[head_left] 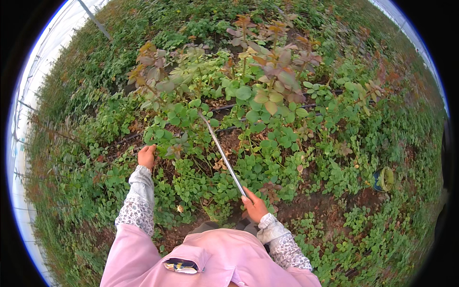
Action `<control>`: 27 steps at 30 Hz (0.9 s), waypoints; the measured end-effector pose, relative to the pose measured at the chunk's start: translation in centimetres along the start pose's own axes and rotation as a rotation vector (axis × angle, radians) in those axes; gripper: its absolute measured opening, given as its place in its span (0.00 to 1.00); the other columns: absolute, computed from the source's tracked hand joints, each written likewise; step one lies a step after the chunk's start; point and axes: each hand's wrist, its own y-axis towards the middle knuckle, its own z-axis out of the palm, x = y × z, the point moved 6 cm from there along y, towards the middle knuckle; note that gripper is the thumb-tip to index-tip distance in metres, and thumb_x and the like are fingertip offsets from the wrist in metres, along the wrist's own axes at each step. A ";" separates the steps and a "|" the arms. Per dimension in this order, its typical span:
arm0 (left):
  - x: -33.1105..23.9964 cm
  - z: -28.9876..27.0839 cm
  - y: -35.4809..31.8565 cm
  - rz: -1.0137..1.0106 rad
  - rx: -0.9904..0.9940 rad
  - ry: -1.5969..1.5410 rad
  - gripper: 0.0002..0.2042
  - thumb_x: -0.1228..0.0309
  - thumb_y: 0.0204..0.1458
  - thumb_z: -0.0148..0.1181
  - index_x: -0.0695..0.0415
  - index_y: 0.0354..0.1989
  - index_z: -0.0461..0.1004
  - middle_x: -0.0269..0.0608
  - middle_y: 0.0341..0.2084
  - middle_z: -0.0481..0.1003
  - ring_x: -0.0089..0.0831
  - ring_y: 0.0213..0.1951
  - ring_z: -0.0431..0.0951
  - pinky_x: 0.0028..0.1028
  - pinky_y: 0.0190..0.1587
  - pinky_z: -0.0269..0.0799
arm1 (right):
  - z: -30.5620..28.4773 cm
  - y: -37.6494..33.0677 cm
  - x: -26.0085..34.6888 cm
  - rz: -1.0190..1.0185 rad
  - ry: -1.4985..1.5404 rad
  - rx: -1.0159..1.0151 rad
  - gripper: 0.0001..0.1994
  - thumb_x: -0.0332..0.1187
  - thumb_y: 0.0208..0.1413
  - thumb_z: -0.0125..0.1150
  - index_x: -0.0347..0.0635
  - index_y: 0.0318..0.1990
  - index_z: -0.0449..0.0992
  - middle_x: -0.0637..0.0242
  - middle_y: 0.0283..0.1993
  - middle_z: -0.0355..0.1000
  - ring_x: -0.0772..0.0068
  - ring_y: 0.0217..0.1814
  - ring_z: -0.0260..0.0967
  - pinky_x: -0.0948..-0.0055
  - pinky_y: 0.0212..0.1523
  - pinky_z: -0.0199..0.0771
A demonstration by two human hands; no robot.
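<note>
My right hand (255, 204) is closed round the near end of a long, thin metal rod (222, 152). The rod slants forward and left into the foliage, and its far tip bends slightly among the green leaves. To the left, my left hand (147, 157) is closed at the edge of a leafy green plant (165, 136); whatever its fingers pinch is hidden. Taller shoots with reddish-purple leaves (282, 76) rise beyond the rod's tip.
Dark irrigation pipes (224, 108) run crosswise under the plants. A dark blue and yellow-green bucket (383, 179) sits among leaves at the right. Brown soil (311, 206) shows between plants near my feet. A metal post (95, 20) stands at the far left by whitish sheeting.
</note>
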 end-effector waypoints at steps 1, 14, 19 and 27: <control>0.2 0.0 0.1 -0.019 0.001 -0.018 0.12 0.64 0.57 0.53 0.61 0.40 0.73 0.37 0.26 0.74 0.23 0.21 0.72 0.25 0.16 0.62 | 0.1 -0.1 0.2 0.023 0.006 0.021 0.24 0.43 0.62 0.51 0.51 0.64 0.62 0.62 0.24 0.70 0.74 0.24 0.66 0.73 0.32 0.69; 2.8 -1.1 1.6 0.015 0.060 0.037 0.15 0.60 0.53 0.57 0.61 0.36 0.76 0.38 0.26 0.75 0.27 0.23 0.73 0.29 0.22 0.72 | 4.7 4.4 5.7 -0.048 -0.220 -0.134 0.24 0.45 0.63 0.46 0.54 0.65 0.59 0.54 0.28 0.72 0.57 0.27 0.70 0.63 0.31 0.68; 2.2 -1.0 0.3 0.057 0.098 0.000 0.16 0.60 0.53 0.58 0.63 0.36 0.76 0.40 0.23 0.75 0.26 0.20 0.72 0.29 0.20 0.71 | 7.7 6.1 5.9 -0.002 -0.324 -0.148 0.23 0.43 0.63 0.46 0.55 0.65 0.60 0.50 0.29 0.72 0.51 0.30 0.71 0.60 0.33 0.69; 1.9 -2.0 -0.4 0.037 0.167 0.032 0.16 0.59 0.54 0.57 0.63 0.33 0.75 0.35 0.17 0.69 0.23 0.16 0.67 0.27 0.16 0.65 | 10.1 2.0 4.5 -0.028 -0.323 -0.181 0.23 0.42 0.63 0.47 0.54 0.65 0.60 0.51 0.27 0.71 0.53 0.26 0.69 0.60 0.31 0.69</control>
